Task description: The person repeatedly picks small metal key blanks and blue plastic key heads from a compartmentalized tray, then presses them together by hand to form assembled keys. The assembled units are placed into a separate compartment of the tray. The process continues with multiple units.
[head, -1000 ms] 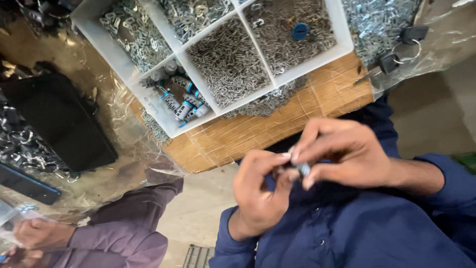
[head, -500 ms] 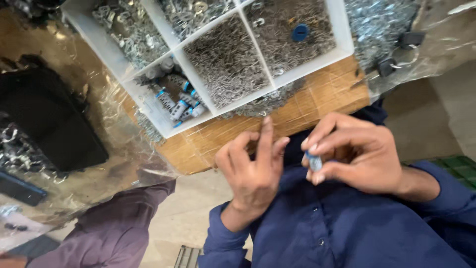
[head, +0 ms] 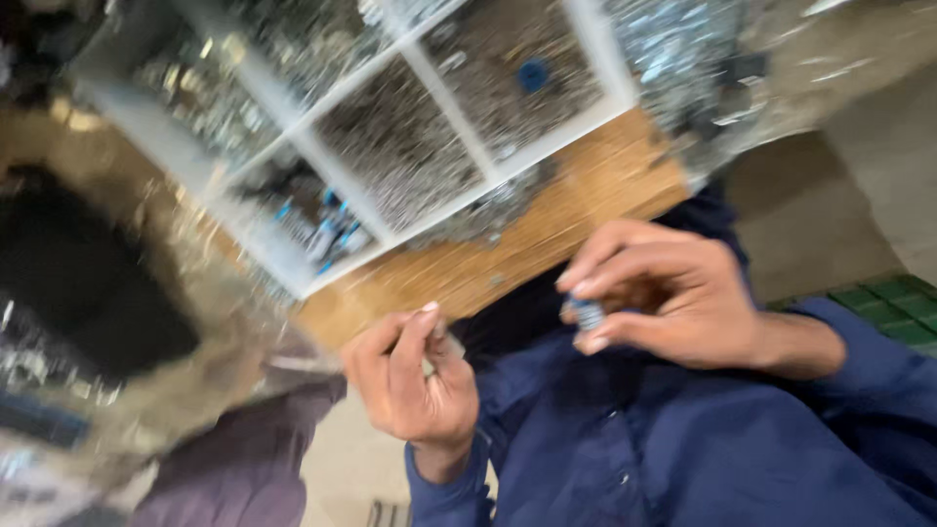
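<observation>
- Right hand (head: 664,298): raised in front of the chest, wrist bent, fingers curled inward. Thumb and fingertips are pinched on a small blue-and-silver part (head: 587,314); only its end shows between them.
- Left hand (head: 415,376): lower and apart from the right hand, palm turned toward the body, fingers loosely curled with the forefinger bent over the thumb. Something tiny and pale seems to sit at the thumb tip; the blur hides whether it is gripped.
- Both forearms are in dark blue sleeves (head: 859,376), elbows out to the sides.
- White divided tray (head: 405,54) lies on the wooden tabletop (head: 547,239) beyond the hands, its compartments set at a slant to the view.
- Middle compartment: heap of small grey metal pieces (head: 400,156).
- Compartment nearest the table edge: a few small blue-and-silver parts (head: 332,229), similar in colour to the one in the right hand.
- Far right compartment: grey pieces with one round blue cap (head: 533,74) on top.
- Clear plastic bag of shiny metal hardware (head: 683,59) lies just right of the tray.
- Black flat shape (head: 78,283) lies left of the tray, under crinkled clear plastic.
- Another person's purple sleeve (head: 244,459) shows at the lower left.
</observation>
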